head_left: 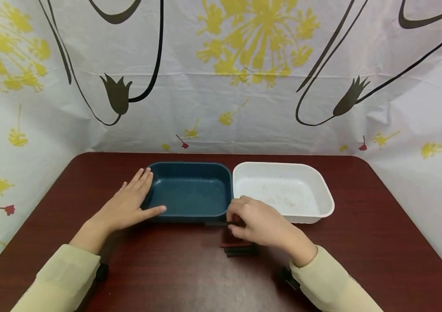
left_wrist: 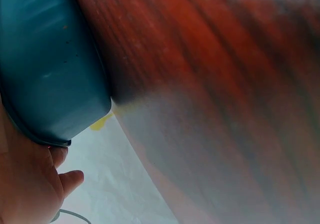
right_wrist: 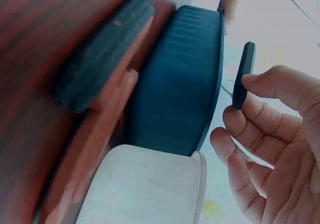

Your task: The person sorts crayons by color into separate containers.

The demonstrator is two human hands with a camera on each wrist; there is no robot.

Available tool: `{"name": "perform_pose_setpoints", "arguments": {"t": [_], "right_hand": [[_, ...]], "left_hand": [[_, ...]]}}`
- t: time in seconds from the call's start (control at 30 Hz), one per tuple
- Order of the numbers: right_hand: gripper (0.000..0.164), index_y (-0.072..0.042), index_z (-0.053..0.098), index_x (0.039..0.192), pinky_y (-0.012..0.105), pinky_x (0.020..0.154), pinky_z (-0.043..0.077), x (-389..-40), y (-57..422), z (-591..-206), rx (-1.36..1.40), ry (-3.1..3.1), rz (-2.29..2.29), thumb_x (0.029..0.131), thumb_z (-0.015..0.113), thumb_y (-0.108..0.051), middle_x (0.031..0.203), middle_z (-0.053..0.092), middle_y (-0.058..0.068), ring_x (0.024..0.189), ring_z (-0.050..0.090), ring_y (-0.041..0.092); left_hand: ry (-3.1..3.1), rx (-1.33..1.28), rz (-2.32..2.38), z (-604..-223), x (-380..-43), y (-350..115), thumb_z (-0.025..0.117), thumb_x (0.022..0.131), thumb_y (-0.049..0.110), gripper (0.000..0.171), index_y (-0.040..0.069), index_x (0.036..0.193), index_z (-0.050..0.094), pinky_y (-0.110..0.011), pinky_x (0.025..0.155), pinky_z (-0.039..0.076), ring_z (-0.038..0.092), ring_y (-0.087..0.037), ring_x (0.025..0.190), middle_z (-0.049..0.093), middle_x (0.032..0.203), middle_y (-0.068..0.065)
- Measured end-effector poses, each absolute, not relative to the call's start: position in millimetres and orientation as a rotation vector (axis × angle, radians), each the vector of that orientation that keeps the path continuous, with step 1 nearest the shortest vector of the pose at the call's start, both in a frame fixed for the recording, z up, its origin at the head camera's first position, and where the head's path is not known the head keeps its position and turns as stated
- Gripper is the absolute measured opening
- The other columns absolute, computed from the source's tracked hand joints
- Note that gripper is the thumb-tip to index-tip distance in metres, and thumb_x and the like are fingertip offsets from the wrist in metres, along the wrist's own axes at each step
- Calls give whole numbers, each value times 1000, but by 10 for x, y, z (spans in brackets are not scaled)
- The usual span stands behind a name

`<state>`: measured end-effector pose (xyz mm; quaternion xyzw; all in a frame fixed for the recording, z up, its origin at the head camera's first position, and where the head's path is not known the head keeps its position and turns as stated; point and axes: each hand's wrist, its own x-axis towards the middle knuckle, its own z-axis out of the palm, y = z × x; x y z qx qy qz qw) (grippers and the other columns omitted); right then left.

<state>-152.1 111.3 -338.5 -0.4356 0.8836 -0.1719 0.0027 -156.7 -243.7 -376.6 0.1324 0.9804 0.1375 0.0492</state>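
Observation:
My left hand (head_left: 127,203) lies with straight, spread fingers along the left rim of a dark blue tub (head_left: 190,197). In the left wrist view, its fingers (left_wrist: 72,181) show at the tub's rim. My right hand (head_left: 260,221) is above the table, before the spot where the two tubs meet. Between thumb and fingers it pinches a short black stick (right_wrist: 245,76) with flat faces. Under that hand lies a small group of sticks, a red stick (head_left: 236,245) and black sticks (head_left: 240,251). The right wrist view shows a thick black stick (right_wrist: 107,53) close up.
A white tub (head_left: 324,190) stands against the blue tub's right side, small brownish specks on its floor. Both are toward the back of the dark red table (head_left: 174,277). A white cloth (head_left: 190,95) with yellow and dark flower prints hangs behind.

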Motion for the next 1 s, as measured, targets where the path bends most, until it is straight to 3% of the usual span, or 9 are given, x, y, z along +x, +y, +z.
{"name": "perform_pose_setpoints", "arguments": {"t": [0.67,1.0], "right_hand": [[6,-15,68,97,26,69,46,-2051,689,-3324,-1209,2666,-531,94,67,-20,94,64,-2,76,51,11],[5,-14,69,95,26,68,48,-2183,633,-3435,-1177,2642,-580,93,68,-18,90,64,-1,74,52,10]], "left_hand": [[3002,426,419,-3760,-1542,-2439,50,88,74,109,1,159,10,-66,118,20,6,-38,155,5,168,-15],[3003,422,422,-3756,-1552,-2435,49,88,75,109,2,159,10,-65,118,19,5,-37,155,5,168,-15]]}}
